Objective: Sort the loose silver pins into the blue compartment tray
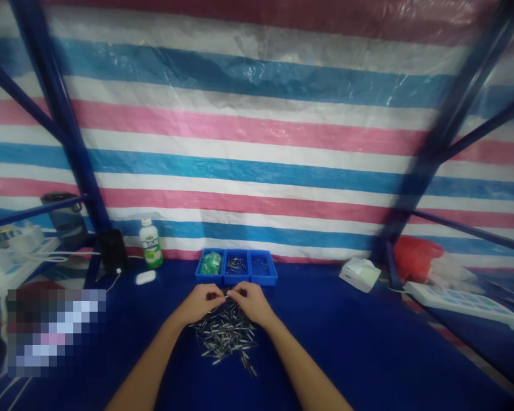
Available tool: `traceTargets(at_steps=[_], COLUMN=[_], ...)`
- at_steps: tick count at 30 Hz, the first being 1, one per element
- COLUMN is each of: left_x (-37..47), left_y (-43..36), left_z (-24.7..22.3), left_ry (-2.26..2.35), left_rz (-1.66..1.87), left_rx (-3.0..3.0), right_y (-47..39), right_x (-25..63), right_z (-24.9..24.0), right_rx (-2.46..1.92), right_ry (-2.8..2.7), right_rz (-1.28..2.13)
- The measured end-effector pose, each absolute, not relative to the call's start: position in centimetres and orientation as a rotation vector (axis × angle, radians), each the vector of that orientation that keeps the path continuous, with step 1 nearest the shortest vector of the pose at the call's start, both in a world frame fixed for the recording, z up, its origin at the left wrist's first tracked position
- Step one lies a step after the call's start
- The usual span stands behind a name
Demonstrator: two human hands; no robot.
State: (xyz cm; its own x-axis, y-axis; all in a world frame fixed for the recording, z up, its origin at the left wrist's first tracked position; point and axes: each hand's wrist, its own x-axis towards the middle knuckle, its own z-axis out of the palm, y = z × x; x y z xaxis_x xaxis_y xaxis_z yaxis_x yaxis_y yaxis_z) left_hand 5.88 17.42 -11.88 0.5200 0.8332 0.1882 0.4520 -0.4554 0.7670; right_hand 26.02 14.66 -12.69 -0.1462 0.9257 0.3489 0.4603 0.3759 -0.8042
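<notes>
My left hand (201, 303) and my right hand (252, 303) meet over the far edge of a loose pile of thin metal pins (225, 335). Both are closed in a pinch, thumbs and fingertips almost touching. Between the fingertips shows a short bright bit of a metal pin (227, 297); most of it is hidden by the fingers. Just beyond my hands stand three joined blue trays. The left tray (203, 279) holds green plastic packets (211, 263), the middle tray (236, 280) several small pins, and the right tray (263, 280) a few pins.
The blue tabletop (321, 342) carries a white bottle with a green label (150, 244), a white case (145, 277), a black box (112, 252) and a tissue pack (360, 275). Power strips (462, 305) and cables lie at both sides. Blue posts and a striped sheet (257, 137) stand behind.
</notes>
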Motion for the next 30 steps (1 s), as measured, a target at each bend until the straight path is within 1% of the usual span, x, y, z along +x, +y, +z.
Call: traceTargets(at_steps=[9, 14, 18, 25, 28, 30], left_x=[5.7, 5.1, 4.7, 4.9, 4.8, 4.7], left_y=[17.6, 18.3, 18.9, 18.9, 19.0, 19.0], left_z=[-11.8, -11.8, -12.2, -12.4, -12.6, -12.7], left_ry=[1.063, 1.115, 1.217, 1.271, 1.28, 1.268], left_rz=[0.798, 0.917, 1.022, 1.029, 1.024, 1.003], left_rx=[2.048, 1.982, 1.97, 2.019, 2.03, 2.044], right_y=[15.0, 15.0, 14.5, 15.3, 15.5, 15.4], right_x=[26.6, 27.5, 28.0, 28.0, 28.0, 27.8], right_z=[-12.4, -12.1, -11.6, -12.1, -12.4, -12.7], right_rx=[-1.091, -0.801, -0.707, -0.908, -0.994, -1.094], right_ry=[-1.628, -1.267, -1.111, -0.999, -1.022, -1.188], right_rz=[0.877, 1.246, 1.405, 1.459, 1.415, 1.301])
